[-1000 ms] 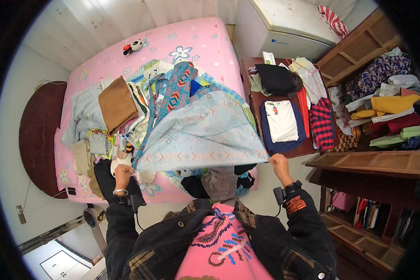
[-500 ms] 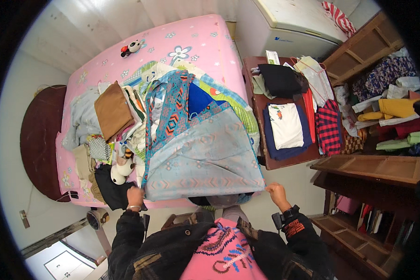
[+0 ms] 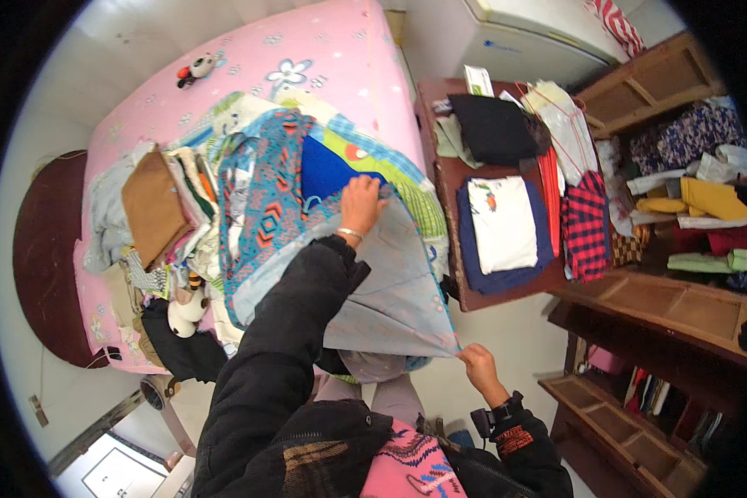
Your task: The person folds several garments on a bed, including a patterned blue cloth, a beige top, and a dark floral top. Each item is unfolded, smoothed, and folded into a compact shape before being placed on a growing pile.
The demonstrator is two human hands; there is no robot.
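A large teal cloth (image 3: 394,274) with orange and black zigzag patterns lies spread over the near part of the bed, its pale underside facing up. I cannot tell whether it is a garment or a sheet. My left hand (image 3: 361,205) reaches across it, fingers closed at its far right edge, beside a plain blue piece of fabric (image 3: 322,170). My right hand (image 3: 483,373) pinches the cloth's near right corner, pulling that side taut past the bed edge. My left sleeve hides part of the cloth's middle.
On the pink flowered bed (image 3: 324,50) lie a brown folded garment (image 3: 153,207) atop a clothes pile, black clothing (image 3: 178,344) and a small plush toy (image 3: 197,68). A dark red table (image 3: 490,300) holds folded clothes, including a white shirt (image 3: 502,224). An open wooden cabinet (image 3: 656,295) stands right.
My left hand has gone from the cloth's near left corner up to its far right edge. My right hand stays on the near right corner, slightly lower. The view has shifted.
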